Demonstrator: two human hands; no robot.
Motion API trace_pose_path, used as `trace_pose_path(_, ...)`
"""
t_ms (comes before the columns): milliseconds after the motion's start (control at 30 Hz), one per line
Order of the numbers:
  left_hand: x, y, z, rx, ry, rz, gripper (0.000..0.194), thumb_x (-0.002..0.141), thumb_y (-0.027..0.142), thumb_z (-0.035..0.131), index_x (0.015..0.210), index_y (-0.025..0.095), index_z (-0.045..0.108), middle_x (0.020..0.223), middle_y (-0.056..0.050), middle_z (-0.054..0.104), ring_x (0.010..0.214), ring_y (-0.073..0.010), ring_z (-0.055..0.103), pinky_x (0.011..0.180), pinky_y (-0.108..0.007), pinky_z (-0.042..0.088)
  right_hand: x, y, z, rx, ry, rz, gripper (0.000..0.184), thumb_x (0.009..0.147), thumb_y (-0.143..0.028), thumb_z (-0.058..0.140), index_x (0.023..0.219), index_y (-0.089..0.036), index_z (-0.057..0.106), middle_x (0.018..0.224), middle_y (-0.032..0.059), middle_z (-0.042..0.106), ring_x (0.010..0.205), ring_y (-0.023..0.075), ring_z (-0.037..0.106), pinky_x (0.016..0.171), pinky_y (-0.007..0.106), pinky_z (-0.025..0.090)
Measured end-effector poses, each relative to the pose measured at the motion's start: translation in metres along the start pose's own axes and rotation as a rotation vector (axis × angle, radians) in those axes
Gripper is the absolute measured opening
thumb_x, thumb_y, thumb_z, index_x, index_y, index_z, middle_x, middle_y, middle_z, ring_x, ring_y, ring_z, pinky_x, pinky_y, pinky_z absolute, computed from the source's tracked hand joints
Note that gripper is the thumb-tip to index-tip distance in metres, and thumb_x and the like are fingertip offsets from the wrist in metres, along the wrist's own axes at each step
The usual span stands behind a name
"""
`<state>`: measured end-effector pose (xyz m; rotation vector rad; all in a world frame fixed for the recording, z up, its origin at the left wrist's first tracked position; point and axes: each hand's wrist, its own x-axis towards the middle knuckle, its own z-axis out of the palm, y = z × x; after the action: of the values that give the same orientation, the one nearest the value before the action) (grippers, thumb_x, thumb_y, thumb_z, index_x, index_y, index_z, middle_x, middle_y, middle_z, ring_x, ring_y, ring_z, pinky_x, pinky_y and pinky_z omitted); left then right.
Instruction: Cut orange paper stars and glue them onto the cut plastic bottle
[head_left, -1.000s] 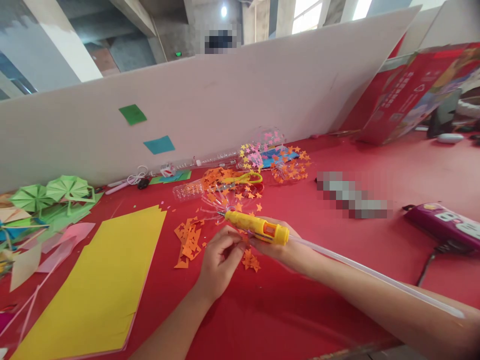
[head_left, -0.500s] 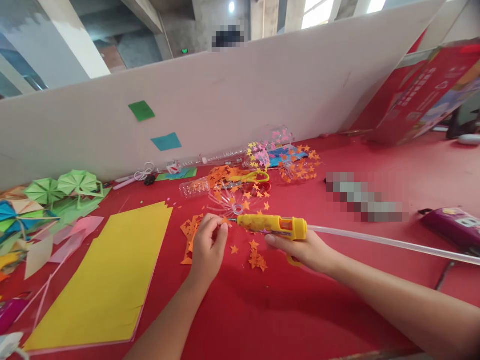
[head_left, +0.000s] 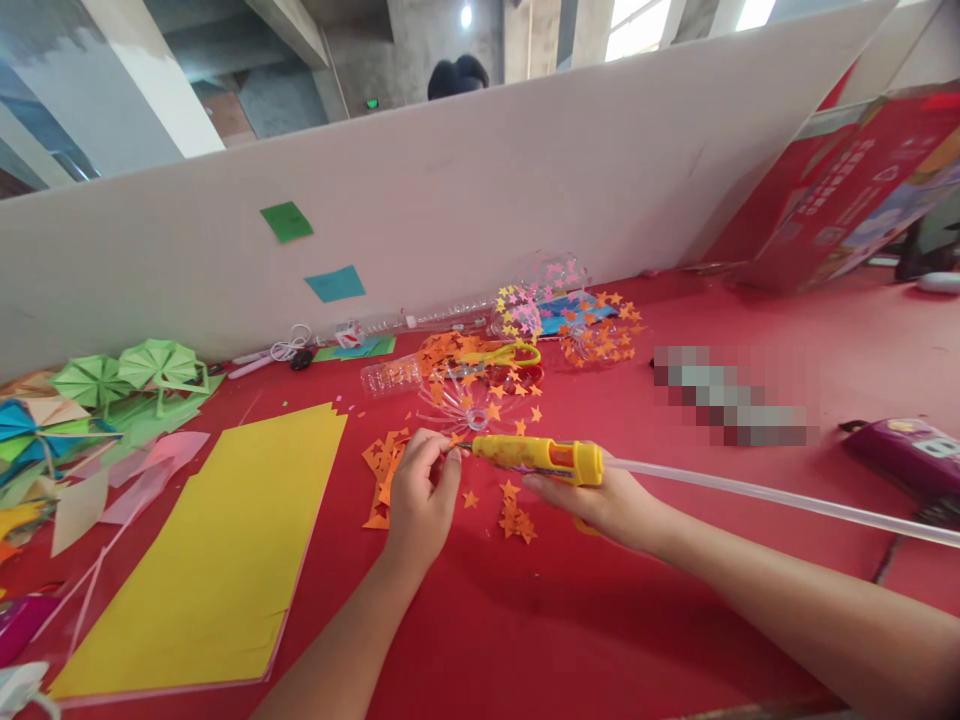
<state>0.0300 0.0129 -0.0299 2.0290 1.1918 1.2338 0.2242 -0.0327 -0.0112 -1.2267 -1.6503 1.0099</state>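
Observation:
My right hand point(head_left: 600, 500) is wrapped round a yellow hot glue gun point(head_left: 536, 458), from whose back a long clear glue stick point(head_left: 750, 490) trails to the right. The metal nozzle points left, close to the fingertips of my left hand point(head_left: 424, 490). Those fingers pinch a small orange paper star point(head_left: 457, 440), partly hidden by the fingers and nozzle. Just beyond lies a cut plastic bottle point(head_left: 391, 376) with splayed strips and orange stars on it. A pile of orange stars point(head_left: 517, 515) and one single star point(head_left: 470, 499) lie below the gun.
Yellow paper sheets point(head_left: 217, 540) lie at the left, with folded green paper fans point(head_left: 94, 380) behind. Scissors with yellow handles point(head_left: 510, 354) rest near the bottle. A red box point(head_left: 847, 190) and a purple packet point(head_left: 904, 455) are at the right. A white partition point(head_left: 450, 200) stands behind.
The glue gun has shifted slightly left, its nozzle now closer to the pinched star and my left fingertips. My left hand has hardly moved.

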Motion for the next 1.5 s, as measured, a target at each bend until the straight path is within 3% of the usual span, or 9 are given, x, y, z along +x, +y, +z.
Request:
trace_pose_path(533,0.0003,0.0011,-0.0006,-0.011,0.005,0.000,0.019,0.089,0.022,0.046,0.072,0.019,0.053,0.077,-0.001,0.050,0.071,-0.0134,0.051,0.064,-0.024,0.040,-0.0003,-0.0012,-0.0017,-0.042,-0.031,0.024,0.033,0.083,-0.043,0.054,0.095,-0.016,0.070,0.060,-0.0016,0.053,0.050,0.0110,0.039,0.046,0.022,0.037)
trace_pose_path(700,0.0009,0.0018,-0.0003,-0.009,0.000,-0.008,0.019,0.089,0.021,0.045,0.072,0.019,0.053,0.076,-0.001,0.050,0.071,-0.0136,0.051,0.063,-0.024,0.039,-0.0002,-0.0011,-0.0029,-0.059,-0.045,0.037,0.032,0.083,-0.044,0.054,0.087,-0.016,0.070,0.051,-0.0052,0.042,0.045,0.0088,0.030,0.040,0.021,0.030)
trace_pose_path(867,-0.0002,0.0026,-0.0010,-0.009,0.001,-0.014,0.019,0.089,0.022,0.045,0.071,0.019,0.052,0.076,-0.001,0.050,0.071,-0.0138,0.050,0.064,-0.025,0.039,-0.0006,-0.0032,-0.0031,-0.019,-0.045,0.014,0.030,0.083,-0.041,0.054,0.088,-0.017,0.071,0.049,-0.0055,0.042,0.043,0.0088,0.030,0.039,0.021,0.029)
trace_pose_path(967,0.0002,0.0029,-0.0009,-0.005,0.001,-0.015,0.019,0.089,0.022,0.045,0.071,0.019,0.053,0.076,-0.001,0.050,0.071,-0.0141,0.051,0.064,-0.025,0.040,-0.0007,-0.0019,-0.0031,-0.022,-0.043,0.009,0.029,0.083,-0.040,0.055,0.093,-0.017,0.071,0.050,-0.0053,0.046,0.043,0.0086,0.031,0.038,0.020,0.029)
trace_pose_path(1133,0.0011,0.0035,-0.0009,0.019,0.007,-0.002,0.020,0.089,0.022,0.045,0.071,0.019,0.052,0.075,-0.001,0.050,0.071,-0.0142,0.051,0.063,-0.024,0.040,-0.0004,0.0033,-0.0031,-0.040,-0.040,-0.011,0.030,0.084,-0.039,0.057,0.100,-0.018,0.071,0.058,-0.0025,0.058,0.048,0.0111,0.043,0.044,0.022,0.038)
trace_pose_path(1233,0.0007,0.0025,-0.0019,0.101,0.015,0.046,0.020,0.089,0.021,0.044,0.071,0.019,0.052,0.074,-0.001,0.050,0.066,-0.0134,0.051,0.060,-0.024,0.039,-0.0001,0.0040,-0.0029,-0.075,-0.031,-0.020,0.026,0.084,-0.039,0.057,0.091,-0.019,0.071,0.060,-0.0018,0.059,0.049,0.0127,0.047,0.045,0.023,0.039)
trace_pose_path(1400,-0.0001,0.0023,-0.0066,0.260,0.047,0.247,0.012,0.086,0.019,0.048,0.077,0.018,0.057,0.079,-0.003,0.054,0.061,-0.0114,0.048,0.060,-0.024,0.038,-0.0001,0.0001,-0.0043,-0.242,0.026,-0.086,0.020,0.081,-0.034,0.060,0.067,-0.020,0.063,0.054,-0.0020,0.052,0.045,0.0119,0.043,0.041,0.024,0.033)
trace_pose_path(1500,0.0003,0.0045,-0.0075,0.105,0.040,0.162,0.014,0.085,0.023,0.050,0.075,0.019,0.058,0.079,-0.003,0.054,0.065,-0.0126,0.049,0.060,-0.025,0.039,0.0007,-0.0024,-0.0072,-0.289,0.126,-0.214,0.016,0.081,-0.030,0.059,0.068,-0.021,0.058,0.059,-0.0012,0.052,0.050,0.0137,0.047,0.046,0.025,0.037)
